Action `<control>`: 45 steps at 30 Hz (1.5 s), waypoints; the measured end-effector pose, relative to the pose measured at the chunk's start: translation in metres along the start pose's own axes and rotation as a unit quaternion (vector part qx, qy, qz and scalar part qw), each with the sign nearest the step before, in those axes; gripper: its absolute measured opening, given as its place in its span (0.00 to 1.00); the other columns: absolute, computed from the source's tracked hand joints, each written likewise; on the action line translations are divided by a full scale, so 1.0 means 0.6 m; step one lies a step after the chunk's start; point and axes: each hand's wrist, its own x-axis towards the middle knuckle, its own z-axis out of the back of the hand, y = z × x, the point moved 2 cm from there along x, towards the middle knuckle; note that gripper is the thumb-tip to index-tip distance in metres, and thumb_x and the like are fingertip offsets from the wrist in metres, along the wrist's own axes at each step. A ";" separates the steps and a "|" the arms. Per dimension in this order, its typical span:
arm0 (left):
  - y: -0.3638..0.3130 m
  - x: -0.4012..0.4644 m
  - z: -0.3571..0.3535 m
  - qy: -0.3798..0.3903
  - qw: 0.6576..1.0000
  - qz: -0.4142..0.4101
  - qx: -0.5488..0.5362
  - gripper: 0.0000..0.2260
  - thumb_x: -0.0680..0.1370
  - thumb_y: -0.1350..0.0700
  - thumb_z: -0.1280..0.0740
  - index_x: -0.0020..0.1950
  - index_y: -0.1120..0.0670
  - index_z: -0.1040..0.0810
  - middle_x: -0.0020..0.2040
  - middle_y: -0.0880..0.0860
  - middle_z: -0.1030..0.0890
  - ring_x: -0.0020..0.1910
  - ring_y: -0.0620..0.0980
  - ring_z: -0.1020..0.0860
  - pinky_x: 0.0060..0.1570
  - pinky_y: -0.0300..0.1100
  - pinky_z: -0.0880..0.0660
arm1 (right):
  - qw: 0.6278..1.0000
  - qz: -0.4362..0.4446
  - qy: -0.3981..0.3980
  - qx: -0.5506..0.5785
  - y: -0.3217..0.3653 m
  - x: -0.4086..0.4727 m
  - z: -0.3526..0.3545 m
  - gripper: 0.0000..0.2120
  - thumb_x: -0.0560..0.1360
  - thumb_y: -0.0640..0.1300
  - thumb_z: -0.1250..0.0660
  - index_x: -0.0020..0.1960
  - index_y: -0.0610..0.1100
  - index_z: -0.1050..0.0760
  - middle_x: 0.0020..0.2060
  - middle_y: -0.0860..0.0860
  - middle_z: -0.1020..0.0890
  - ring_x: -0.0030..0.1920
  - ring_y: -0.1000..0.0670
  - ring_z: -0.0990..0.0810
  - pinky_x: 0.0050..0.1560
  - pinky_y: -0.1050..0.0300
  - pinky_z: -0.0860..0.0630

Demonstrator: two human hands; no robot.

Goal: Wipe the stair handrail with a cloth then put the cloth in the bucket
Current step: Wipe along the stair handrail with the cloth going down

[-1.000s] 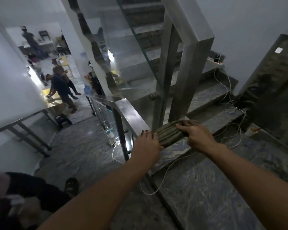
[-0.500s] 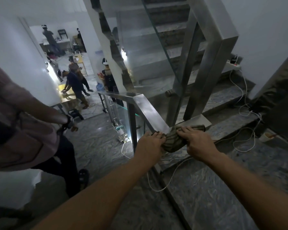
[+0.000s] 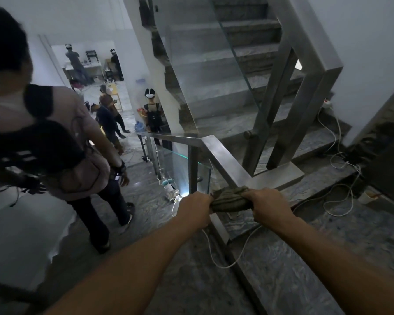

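A dark olive striped cloth (image 3: 229,199) is bunched over the near end of the flat steel handrail (image 3: 224,158). My left hand (image 3: 195,208) grips the cloth's left end and my right hand (image 3: 268,203) grips its right end. The rail runs away from my hands, up to a corner, then turns left. A taller steel rail (image 3: 314,62) climbs with the upper stairs. No bucket is in view.
A person (image 3: 62,142) with a dark backpack stands close on the left, on the lower landing. White cables (image 3: 337,178) trail over the marble steps at right, beside a small cup (image 3: 367,197). Glass panels (image 3: 205,71) line the stairs. Several people stand below.
The cloth has gone from lying flat on the rail to being gathered between both hands, nearer to me. A person has walked into view on the left and moved forward.
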 end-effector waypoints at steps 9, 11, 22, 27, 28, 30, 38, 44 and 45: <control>0.044 -0.011 0.024 0.026 0.999 -0.019 -0.026 0.10 0.74 0.57 0.35 0.54 0.51 0.22 0.53 0.56 0.19 0.53 0.57 0.21 0.51 0.49 0.24 | 0.994 -0.056 0.091 0.025 0.052 -0.019 0.004 0.11 0.74 0.41 0.37 0.54 0.50 0.22 0.46 0.47 0.19 0.46 0.48 0.21 0.50 0.51 0.22; 0.048 -0.015 0.028 0.056 0.997 -0.022 -0.045 0.11 0.74 0.57 0.35 0.56 0.51 0.25 0.56 0.57 0.20 0.55 0.58 0.22 0.52 0.49 0.25 | 0.990 -0.066 0.112 0.057 0.051 -0.029 -0.004 0.11 0.73 0.39 0.36 0.53 0.49 0.22 0.47 0.47 0.19 0.47 0.48 0.21 0.51 0.50 0.22; 0.045 -0.026 0.046 0.137 0.978 -0.050 -0.149 0.11 0.79 0.56 0.38 0.60 0.55 0.27 0.58 0.59 0.22 0.56 0.56 0.24 0.54 0.47 0.27 | 0.940 -0.127 0.105 0.300 0.026 -0.077 0.004 0.06 0.78 0.44 0.44 0.52 0.49 0.29 0.47 0.45 0.23 0.45 0.49 0.24 0.42 0.55 0.27; 0.046 -0.033 0.059 0.145 0.968 -0.082 -0.187 0.10 0.75 0.54 0.30 0.54 0.52 0.27 0.52 0.53 0.23 0.50 0.48 0.25 0.48 0.40 0.30 | 0.932 -0.132 0.138 0.310 0.019 -0.088 0.027 0.16 0.70 0.45 0.30 0.55 0.51 0.30 0.48 0.48 0.23 0.46 0.51 0.23 0.43 0.58 0.27; 0.046 -0.033 0.061 0.137 0.969 -0.088 -0.183 0.10 0.75 0.55 0.31 0.54 0.52 0.26 0.53 0.53 0.22 0.49 0.48 0.25 0.47 0.40 0.31 | 0.938 -0.126 0.146 0.289 0.019 -0.089 0.032 0.20 0.67 0.43 0.28 0.56 0.51 0.30 0.48 0.49 0.23 0.47 0.52 0.23 0.44 0.59 0.26; 0.048 -0.033 0.061 0.125 0.973 -0.094 -0.172 0.08 0.76 0.55 0.31 0.54 0.53 0.25 0.52 0.54 0.22 0.48 0.48 0.25 0.47 0.41 0.30 | 0.946 -0.119 0.150 0.262 0.020 -0.093 0.037 0.25 0.64 0.40 0.26 0.58 0.50 0.31 0.48 0.52 0.24 0.48 0.52 0.23 0.45 0.59 0.24; 0.053 -0.040 0.045 0.113 0.981 -0.101 -0.124 0.08 0.76 0.55 0.32 0.53 0.56 0.20 0.53 0.55 0.22 0.49 0.50 0.24 0.49 0.42 0.27 | 0.938 -0.161 0.125 0.279 0.012 -0.112 0.053 0.11 0.69 0.37 0.32 0.49 0.47 0.26 0.46 0.45 0.21 0.39 0.49 0.19 0.33 0.56 0.20; 0.017 -0.028 0.027 0.118 0.976 -0.125 -0.131 0.09 0.75 0.57 0.31 0.55 0.53 0.23 0.52 0.53 0.21 0.52 0.51 0.22 0.55 0.46 0.23 | 0.952 -0.184 0.099 0.226 -0.017 -0.136 0.055 0.09 0.75 0.41 0.36 0.53 0.47 0.23 0.49 0.48 0.24 0.45 0.52 0.24 0.38 0.62 0.29; 0.010 -0.025 0.024 0.118 0.975 -0.127 -0.137 0.08 0.75 0.57 0.31 0.53 0.51 0.24 0.52 0.53 0.21 0.51 0.51 0.22 0.55 0.46 0.23 | 0.950 -0.195 0.090 0.227 -0.026 -0.143 0.052 0.09 0.75 0.42 0.36 0.53 0.47 0.23 0.49 0.48 0.24 0.47 0.51 0.25 0.40 0.61 0.29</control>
